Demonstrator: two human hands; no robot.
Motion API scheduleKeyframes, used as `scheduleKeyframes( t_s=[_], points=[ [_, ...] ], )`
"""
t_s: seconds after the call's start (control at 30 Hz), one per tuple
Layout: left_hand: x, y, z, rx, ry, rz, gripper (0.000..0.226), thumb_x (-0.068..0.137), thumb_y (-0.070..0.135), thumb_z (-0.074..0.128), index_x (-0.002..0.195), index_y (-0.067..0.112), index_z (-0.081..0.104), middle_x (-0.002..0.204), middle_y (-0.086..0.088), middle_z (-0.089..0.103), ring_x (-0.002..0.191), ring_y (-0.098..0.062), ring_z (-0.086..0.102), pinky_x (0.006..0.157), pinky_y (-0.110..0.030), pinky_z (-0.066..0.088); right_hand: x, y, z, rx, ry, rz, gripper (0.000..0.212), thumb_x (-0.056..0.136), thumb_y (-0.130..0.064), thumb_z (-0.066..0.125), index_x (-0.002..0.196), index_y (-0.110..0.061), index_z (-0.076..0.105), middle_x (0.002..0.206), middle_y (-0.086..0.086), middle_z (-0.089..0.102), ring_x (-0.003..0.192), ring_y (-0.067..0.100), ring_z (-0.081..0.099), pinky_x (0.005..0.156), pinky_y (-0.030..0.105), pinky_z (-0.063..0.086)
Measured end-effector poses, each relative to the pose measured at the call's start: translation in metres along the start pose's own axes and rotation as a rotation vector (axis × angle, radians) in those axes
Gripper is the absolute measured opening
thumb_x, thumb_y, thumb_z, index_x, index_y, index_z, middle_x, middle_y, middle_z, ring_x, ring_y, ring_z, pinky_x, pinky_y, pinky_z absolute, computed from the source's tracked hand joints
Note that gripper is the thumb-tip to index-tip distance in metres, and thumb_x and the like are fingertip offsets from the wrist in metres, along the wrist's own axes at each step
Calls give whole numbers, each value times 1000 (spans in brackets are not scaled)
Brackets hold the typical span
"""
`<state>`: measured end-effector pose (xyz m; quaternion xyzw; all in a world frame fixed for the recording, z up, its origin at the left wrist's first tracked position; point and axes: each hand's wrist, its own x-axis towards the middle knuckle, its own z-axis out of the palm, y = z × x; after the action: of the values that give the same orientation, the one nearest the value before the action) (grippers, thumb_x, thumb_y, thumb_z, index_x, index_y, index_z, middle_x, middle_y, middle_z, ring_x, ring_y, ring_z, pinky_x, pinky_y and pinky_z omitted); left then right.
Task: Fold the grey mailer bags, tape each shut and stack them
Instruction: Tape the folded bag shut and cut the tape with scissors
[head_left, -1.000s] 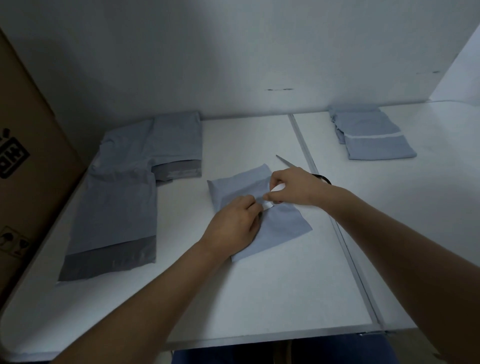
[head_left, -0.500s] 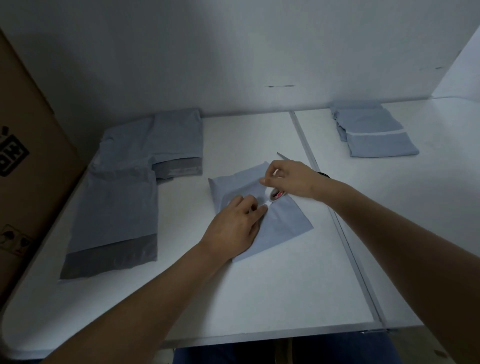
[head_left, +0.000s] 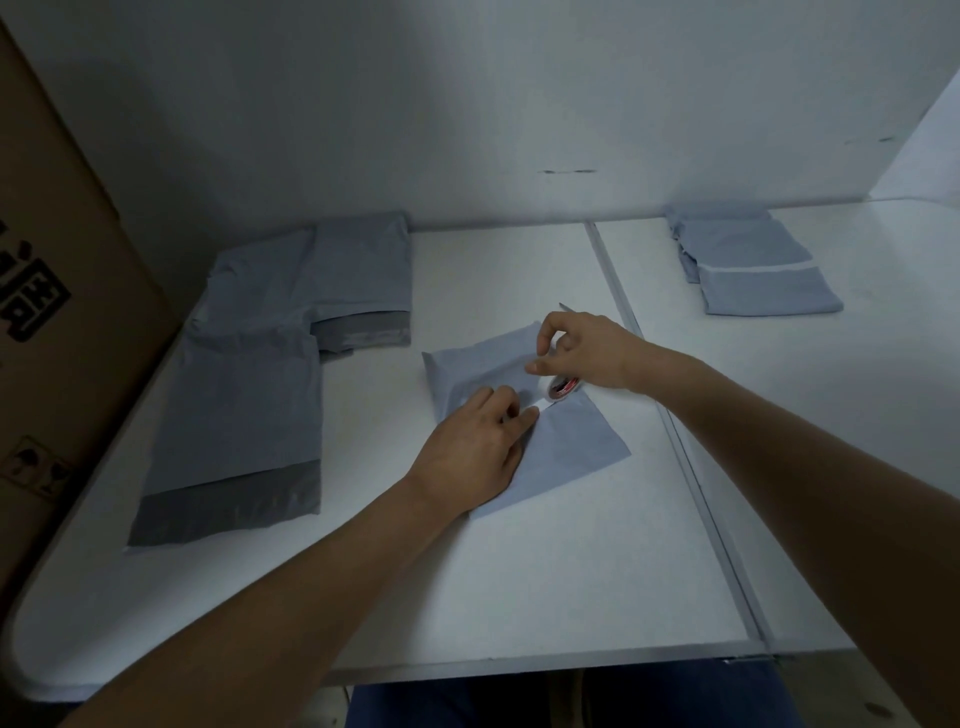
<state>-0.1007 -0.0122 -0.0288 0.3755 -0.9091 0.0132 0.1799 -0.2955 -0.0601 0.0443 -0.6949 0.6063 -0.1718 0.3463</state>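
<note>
A folded grey mailer bag (head_left: 566, 447) lies in the middle of the white table (head_left: 519, 587). My left hand (head_left: 475, 447) rests flat on it and its fingertips press down the white tape end. My right hand (head_left: 582, 353) grips a small roll of tape (head_left: 561, 387) just above the bag, with a short strip stretched from the roll to my left fingertips. Unfolded grey bags (head_left: 249, 395) lie at the left. A stack of folded, taped bags (head_left: 753, 270) sits at the back right.
A large cardboard box (head_left: 57, 322) stands against the table's left edge. A scissors tip (head_left: 567, 307) pokes out behind my right hand. White walls close the back. A metal seam (head_left: 691, 457) runs down the table to the right of the bag.
My right hand has drawn the tape roll up and away from my left fingertips, so the roll and a strip of tape now show. My left hand stays pressed on the bag.
</note>
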Motion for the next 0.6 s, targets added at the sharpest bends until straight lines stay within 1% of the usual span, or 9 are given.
scheduleKeyframes(
  t_s=[0.13, 0.23, 0.3, 0.37, 0.43, 0.5, 0.6],
  points=[
    [0, 1, -1, 7, 4, 1, 43, 92, 25, 38, 117, 9, 69, 91, -7, 57, 79, -23, 55, 54, -25, 40, 2, 4, 1, -51, 23, 5, 28, 82, -39, 73, 90, -18, 56, 60, -1, 55, 48, 6, 45, 49, 19, 32],
    [0, 1, -2, 13, 2, 1, 43, 94, 26, 37, 118, 9, 68, 91, -6, 57, 79, -22, 55, 54, -24, 37, 3, 4, 1, -88, 38, -1, 29, 82, -38, 74, 92, -18, 55, 65, 1, 57, 51, 4, 48, 49, 16, 33],
    [-1, 1, -1, 11, -6, 2, 43, 94, 26, 37, 119, 9, 68, 92, -6, 56, 79, -22, 54, 53, -26, 39, 3, 4, 0, -113, 44, -1, 29, 83, -37, 73, 94, -18, 54, 68, 1, 57, 55, 6, 50, 49, 16, 33],
    [0, 0, 0, 9, -11, 1, 42, 94, 25, 38, 119, 9, 67, 92, -6, 56, 80, -22, 54, 54, -27, 41, 2, 5, 0, -131, 58, -6, 29, 83, -37, 73, 95, -18, 53, 68, 1, 56, 54, 6, 49, 46, 14, 31],
    [0, 0, 1, 9, -14, -1, 42, 93, 25, 38, 119, 9, 67, 92, -6, 56, 80, -22, 54, 53, -28, 42, 1, 7, 0, -151, 71, -14, 29, 84, -36, 73, 94, -18, 51, 66, 1, 55, 52, 8, 47, 47, 18, 31],
    [0, 0, 1, 4, -15, -4, 43, 93, 25, 38, 120, 9, 67, 93, -7, 56, 80, -22, 53, 53, -29, 44, 0, 8, 1, -169, 80, -24, 30, 84, -35, 73, 94, -17, 51, 68, 4, 58, 55, 10, 49, 49, 21, 33],
    [-1, -1, 2, -11, -12, -5, 43, 94, 25, 37, 119, 8, 67, 94, -8, 57, 80, -23, 54, 54, -31, 46, -1, 11, 0, -177, 85, -20, 31, 83, -34, 73, 96, -14, 53, 71, 4, 60, 57, 11, 51, 51, 23, 36]
  ],
)
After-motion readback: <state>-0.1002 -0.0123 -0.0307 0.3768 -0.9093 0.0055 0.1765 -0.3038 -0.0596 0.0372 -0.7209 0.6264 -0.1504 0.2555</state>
